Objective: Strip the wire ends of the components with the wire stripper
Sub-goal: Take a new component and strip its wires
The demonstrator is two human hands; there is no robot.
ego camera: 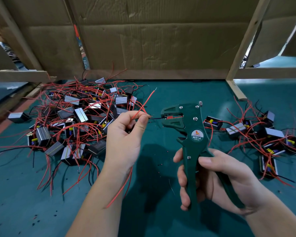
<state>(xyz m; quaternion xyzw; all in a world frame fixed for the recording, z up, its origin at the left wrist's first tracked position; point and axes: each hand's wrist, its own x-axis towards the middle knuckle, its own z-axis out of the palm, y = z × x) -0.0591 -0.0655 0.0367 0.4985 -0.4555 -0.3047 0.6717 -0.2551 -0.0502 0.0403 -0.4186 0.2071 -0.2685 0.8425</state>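
My right hand (217, 178) grips the handles of a dark green wire stripper (191, 134), held upright with its jaws pointing left. My left hand (126, 134) pinches a thin black wire (156, 117) whose end lies between the stripper's jaws. The same fingers also hold a red wire (146, 101) that rises up and to the right, its tip bare. The component these wires belong to is hidden behind my left hand.
A large heap of small grey-and-black components with red and black wires (79, 117) covers the green mat (161, 194) on the left. A smaller group of components (266, 139) lies on the right. Cardboard walls (161, 40) and wooden slats (236, 89) close off the back.
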